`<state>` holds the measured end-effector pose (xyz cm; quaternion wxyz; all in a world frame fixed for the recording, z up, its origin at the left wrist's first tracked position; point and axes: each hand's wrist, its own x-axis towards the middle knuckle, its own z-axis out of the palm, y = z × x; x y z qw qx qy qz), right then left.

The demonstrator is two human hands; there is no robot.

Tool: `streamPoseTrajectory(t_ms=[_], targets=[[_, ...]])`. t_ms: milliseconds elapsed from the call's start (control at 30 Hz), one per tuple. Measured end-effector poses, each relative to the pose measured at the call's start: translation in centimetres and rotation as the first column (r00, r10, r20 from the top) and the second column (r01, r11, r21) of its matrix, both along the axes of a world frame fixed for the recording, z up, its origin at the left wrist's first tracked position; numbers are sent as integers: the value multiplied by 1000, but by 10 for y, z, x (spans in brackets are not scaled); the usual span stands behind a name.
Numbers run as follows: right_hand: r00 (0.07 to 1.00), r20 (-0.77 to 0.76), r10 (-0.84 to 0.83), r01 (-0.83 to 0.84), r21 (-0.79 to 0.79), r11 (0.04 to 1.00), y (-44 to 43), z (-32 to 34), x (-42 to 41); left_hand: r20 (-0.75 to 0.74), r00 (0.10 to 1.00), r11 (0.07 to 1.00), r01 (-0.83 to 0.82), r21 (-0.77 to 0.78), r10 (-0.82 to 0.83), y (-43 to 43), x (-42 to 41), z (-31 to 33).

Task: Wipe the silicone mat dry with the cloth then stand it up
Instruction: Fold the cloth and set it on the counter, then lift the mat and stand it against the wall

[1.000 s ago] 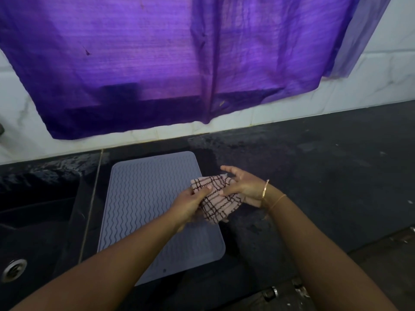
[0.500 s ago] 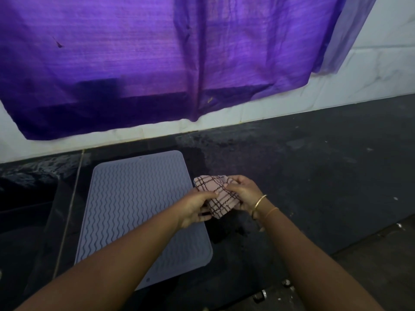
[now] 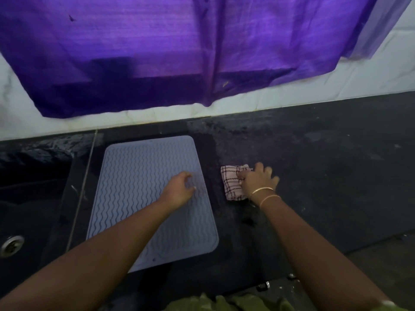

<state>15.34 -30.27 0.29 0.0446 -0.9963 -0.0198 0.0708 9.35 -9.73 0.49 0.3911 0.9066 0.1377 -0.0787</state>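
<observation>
The grey-lilac silicone mat (image 3: 139,176), ribbed with wavy lines, lies flat on the black counter beside the sink. My left hand (image 3: 179,189) hovers over the mat's right half, fingers loosely curled and holding nothing. The pink checked cloth (image 3: 231,185) lies folded on the counter just right of the mat, apart from it. My right hand (image 3: 258,180) rests on the cloth's right side. Its thumb and forefinger pinch the fabric while the other fingers spread out.
A dark sink with a metal drain (image 3: 11,244) lies left of the mat. A purple curtain (image 3: 179,52) hangs over the white tiled wall (image 3: 336,81) behind. The black counter (image 3: 336,164) stretches to the right, with damp patches near the cloth.
Both hands held the cloth together above the mat's right edge. Now the right hand has brought it down onto the counter, and the left hand has let go and moved over the mat.
</observation>
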Motion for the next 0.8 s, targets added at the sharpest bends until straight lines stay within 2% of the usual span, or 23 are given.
streamPoseTrajectory(t_ms=[67,100,167,233,333,433,533,600,700,800], targets=[[982,176,73,-69,-30,997,18,7,-12,-3,1000,1000,-21,-9,21,15,-9,-1],[953,272,132,-138,2,990,26,8,-21,-4,1000,1000,-13,9,14,21,-14,0],[894,368,256,-316,110,943,46,6,-40,-21,999,993,45,109,-42,36,-23,2],[860,293,417,-488,236,840,66,3,-62,-69,989,968,143,205,-132,49,-34,6],[810,105,577,-562,419,713,91,-11,-93,-205,963,944,222,243,-174,66,-54,12],[766,37,641,-581,466,667,110,-23,-116,-342,919,897,308,317,-195,79,-76,15],[716,-25,698,-617,445,649,123,-27,-135,-423,862,862,419,285,-279,90,-99,6],[707,-58,704,-632,395,667,128,-28,-144,-399,849,833,475,284,-347,94,-110,-3],[725,-60,686,-640,308,704,132,-28,-150,-287,865,793,496,355,-413,99,-122,-8],[737,-63,673,-630,294,718,132,-28,-152,-226,855,778,518,355,-467,104,-126,-10]])
